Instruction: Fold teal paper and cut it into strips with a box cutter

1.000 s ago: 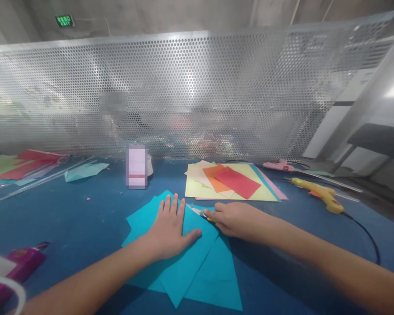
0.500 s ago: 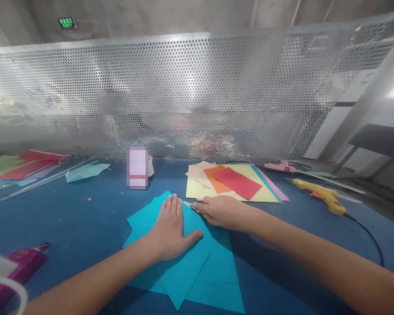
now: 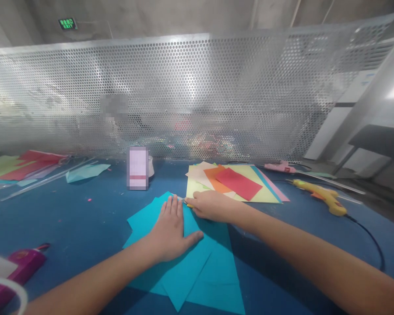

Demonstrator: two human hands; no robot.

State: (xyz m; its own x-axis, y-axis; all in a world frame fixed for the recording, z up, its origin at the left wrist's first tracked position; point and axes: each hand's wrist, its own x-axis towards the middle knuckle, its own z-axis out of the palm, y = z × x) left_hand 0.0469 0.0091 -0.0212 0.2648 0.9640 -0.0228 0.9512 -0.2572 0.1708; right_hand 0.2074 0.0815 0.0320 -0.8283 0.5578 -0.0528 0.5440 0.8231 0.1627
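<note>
Several blue paper sheets (image 3: pixel 200 262) lie overlapped at odd angles on the dark blue table in front of me. My left hand (image 3: pixel 170 232) presses flat on the top sheet, fingers stretched out and thumb spread. In my right hand (image 3: pixel 213 205) is a utility knife (image 3: pixel 189 204) with a yellow body, mostly hidden by the fingers. Its pale blade points left at the upper edge of the blue paper, close to my left fingertips. Whether the blade is inside a fold or lies along the edge, I cannot tell.
Beyond my right hand lie coloured papers (image 3: pixel 239 183), with a yellow glue gun (image 3: pixel 325 197) and a pink glue gun (image 3: pixel 280 166) further right. A phone (image 3: pixel 138 168) stands upright ahead. A purple device (image 3: pixel 26 264) sits at left. A perforated metal screen (image 3: pixel 190 96) closes the back.
My right hand has slid left with the utility knife along the paper's upper edge, towards my left fingertips. My left hand and the blue sheets have stayed in place.
</note>
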